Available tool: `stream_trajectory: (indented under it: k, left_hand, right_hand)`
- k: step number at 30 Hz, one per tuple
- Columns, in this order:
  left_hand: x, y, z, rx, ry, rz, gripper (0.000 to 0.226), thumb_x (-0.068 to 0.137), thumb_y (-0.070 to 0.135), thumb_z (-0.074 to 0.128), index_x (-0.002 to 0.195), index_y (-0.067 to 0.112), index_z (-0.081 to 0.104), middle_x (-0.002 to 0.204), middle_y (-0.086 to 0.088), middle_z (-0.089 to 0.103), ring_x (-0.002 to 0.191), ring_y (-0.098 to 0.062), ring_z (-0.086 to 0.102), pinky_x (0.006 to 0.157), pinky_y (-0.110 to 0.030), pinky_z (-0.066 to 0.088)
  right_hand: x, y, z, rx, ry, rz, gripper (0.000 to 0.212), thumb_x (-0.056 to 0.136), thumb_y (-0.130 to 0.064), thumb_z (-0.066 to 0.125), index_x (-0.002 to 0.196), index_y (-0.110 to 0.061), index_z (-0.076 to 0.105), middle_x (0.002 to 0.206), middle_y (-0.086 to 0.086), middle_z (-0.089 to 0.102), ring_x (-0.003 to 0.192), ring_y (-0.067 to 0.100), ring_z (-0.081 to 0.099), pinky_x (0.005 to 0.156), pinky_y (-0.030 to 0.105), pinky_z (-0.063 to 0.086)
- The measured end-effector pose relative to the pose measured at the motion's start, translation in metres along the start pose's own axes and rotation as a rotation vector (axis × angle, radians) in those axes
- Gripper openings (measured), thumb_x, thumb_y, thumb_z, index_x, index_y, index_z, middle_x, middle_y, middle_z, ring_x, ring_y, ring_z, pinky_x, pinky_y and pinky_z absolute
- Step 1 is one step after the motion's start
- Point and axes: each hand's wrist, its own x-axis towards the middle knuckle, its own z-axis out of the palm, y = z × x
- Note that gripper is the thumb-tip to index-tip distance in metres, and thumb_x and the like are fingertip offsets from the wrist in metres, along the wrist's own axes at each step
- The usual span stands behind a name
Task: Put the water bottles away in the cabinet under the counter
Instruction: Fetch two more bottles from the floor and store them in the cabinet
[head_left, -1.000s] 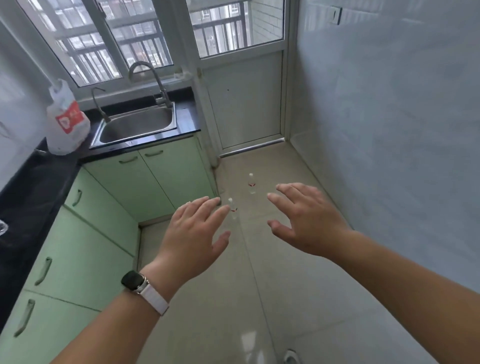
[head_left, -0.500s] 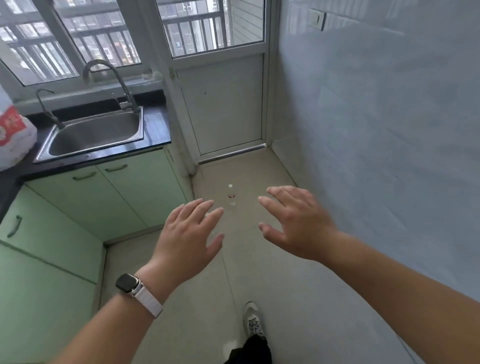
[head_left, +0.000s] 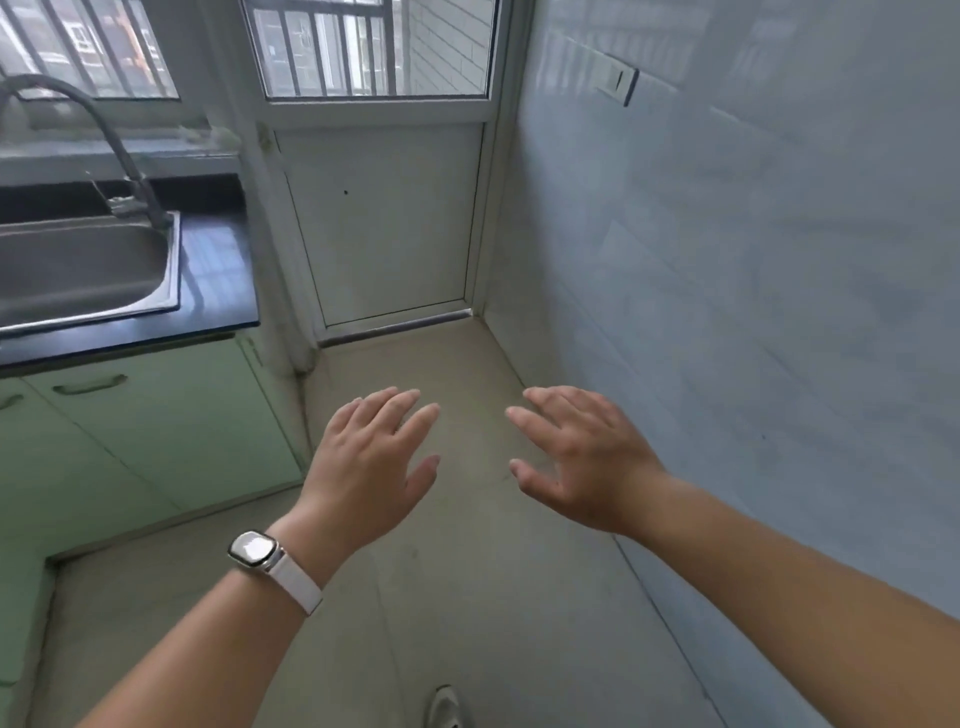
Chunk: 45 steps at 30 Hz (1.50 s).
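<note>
My left hand (head_left: 371, 467), with a white watch on its wrist, and my right hand (head_left: 576, 462) are both held out over the beige floor (head_left: 467, 597), fingers spread and holding nothing. No water bottle shows in this view; the floor patch behind my hands is hidden. The pale green cabinet doors (head_left: 156, 436) under the black counter (head_left: 218, 291) are closed, to the left of my left hand.
A steel sink (head_left: 78, 270) with a curved faucet (head_left: 104, 135) sits in the counter. A white balcony door (head_left: 384, 223) closes the far end, and a tiled wall (head_left: 753, 312) runs along the right. My shoe (head_left: 444, 709) shows at the bottom edge.
I have moved forward toward the door and the view turned right. The two small bottles seen on the floor before are out of sight behind my hands. Both hands stay spread.
</note>
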Motion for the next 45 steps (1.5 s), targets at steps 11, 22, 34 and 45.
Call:
stream_trajectory:
  k: [11,22,34,45]
  left_hand:
    - [0.026,-0.055,0.021,-0.020,-0.008,-0.148,0.054,0.087,0.047,0.047,0.128,0.016,0.064,0.132,-0.011,0.063,0.126,-0.036,0.055,0.102,-0.051,0.046]
    - [0.088,-0.056,0.060,0.070,-0.050,-0.272,0.051,0.087,0.043,0.048,0.124,0.015,0.067,0.130,-0.010,0.065,0.124,-0.035,0.058,0.099,-0.046,0.044]
    - [0.206,-0.025,0.110,0.124,-0.097,-0.514,0.047,0.086,0.040,0.052,0.122,0.015,0.068,0.127,-0.008,0.066,0.121,-0.034,0.059,0.097,-0.047,0.049]
    - [0.221,-0.052,0.136,0.142,-0.139,-0.674,0.046,0.087,0.040,0.050,0.122,0.016,0.067,0.127,-0.008,0.067,0.120,-0.033,0.059,0.097,-0.046,0.047]
  right_hand:
    - [0.091,0.010,0.037,0.032,-0.048,-0.110,0.059,0.085,-0.055,0.045,0.123,-0.015,0.067,0.127,0.014,0.064,0.114,0.033,0.061,0.094,0.046,0.047]
    - [0.170,0.078,0.099,0.136,-0.046,-0.257,0.059,0.085,-0.054,0.045,0.122,-0.015,0.068,0.124,0.013,0.065,0.110,0.033,0.062,0.090,0.044,0.050]
    - [0.269,0.210,0.153,0.203,-0.088,-0.454,0.058,0.085,-0.055,0.043,0.121,-0.017,0.068,0.124,0.009,0.065,0.110,0.031,0.062,0.091,0.042,0.051]
    - [0.334,0.210,0.203,0.255,-0.182,-0.575,0.058,0.086,-0.055,0.043,0.121,-0.016,0.068,0.123,0.010,0.066,0.109,0.032,0.062,0.090,0.041,0.050]
